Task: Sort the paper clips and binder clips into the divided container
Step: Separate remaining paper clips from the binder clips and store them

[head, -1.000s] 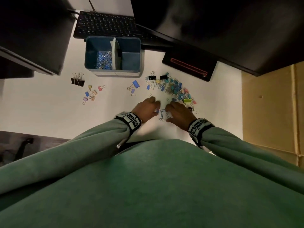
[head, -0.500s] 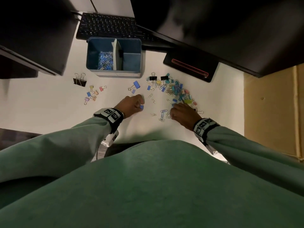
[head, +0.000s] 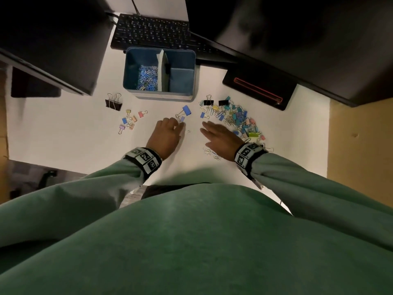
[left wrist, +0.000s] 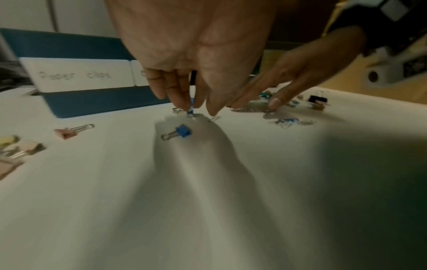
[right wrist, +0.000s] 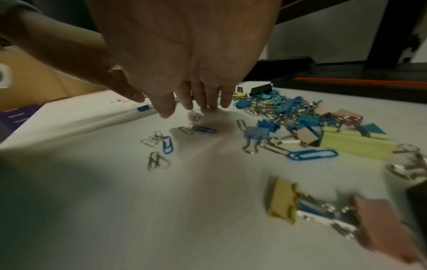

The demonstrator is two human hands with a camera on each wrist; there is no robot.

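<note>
The blue divided container (head: 159, 95) stands at the back; its left compartment holds paper clips (head: 147, 77), and its label (left wrist: 76, 75) reads "Paper clips". My left hand (head: 180, 124) hovers just in front of a large blue binder clip (head: 186, 110); in the left wrist view its fingertips (left wrist: 182, 104) pinch a small blue clip (left wrist: 191, 104). Another small blue binder clip (left wrist: 182, 131) lies on the table under that hand. My right hand (head: 205, 126) is flat, its fingers (right wrist: 208, 106) spread and touching the table beside the mixed pile of clips (head: 238, 120). Loose paper clips (right wrist: 166, 144) lie under its palm.
Small pastel binder clips (head: 129, 122) and two black ones (head: 113, 103) lie left of the container. A keyboard (head: 153, 33) sits behind it, dark monitors overhang both sides, and a black device with a red line (head: 257, 88) lies at back right. Cardboard (head: 361, 145) stands beyond the table's right edge.
My left hand left the middle and carried a small blue clip forward toward the large blue binder clip. My right hand uncurled and reached forward-left over the loose paper clips.
</note>
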